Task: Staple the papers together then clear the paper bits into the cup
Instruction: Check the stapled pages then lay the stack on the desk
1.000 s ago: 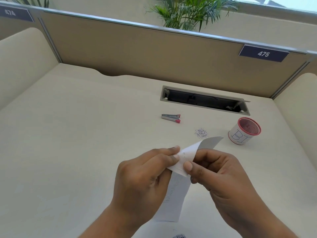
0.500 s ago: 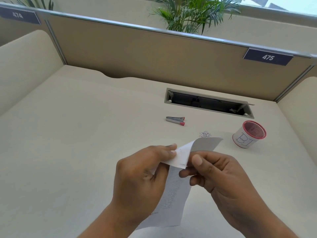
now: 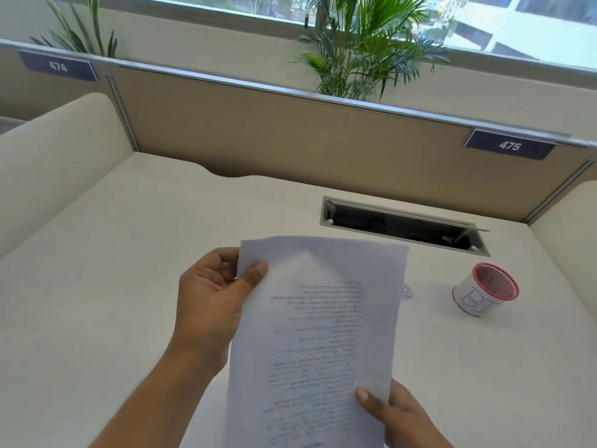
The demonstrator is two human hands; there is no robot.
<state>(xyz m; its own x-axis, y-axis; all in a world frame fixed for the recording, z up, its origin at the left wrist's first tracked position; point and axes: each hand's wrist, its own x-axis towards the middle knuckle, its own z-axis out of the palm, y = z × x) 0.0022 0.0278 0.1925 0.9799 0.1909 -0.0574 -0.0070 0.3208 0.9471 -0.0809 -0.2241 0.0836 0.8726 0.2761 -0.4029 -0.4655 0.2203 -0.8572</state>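
White papers, pinched at one corner a moment ago, now hang spread between left hand and right hand, hiding the stapler; bits wait at three o'clock beside the cup.

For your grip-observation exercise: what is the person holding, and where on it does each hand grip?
The papers. The left hand pinches the top left corner, thumb on the front; the right hand pinches the right edge near the bottom.
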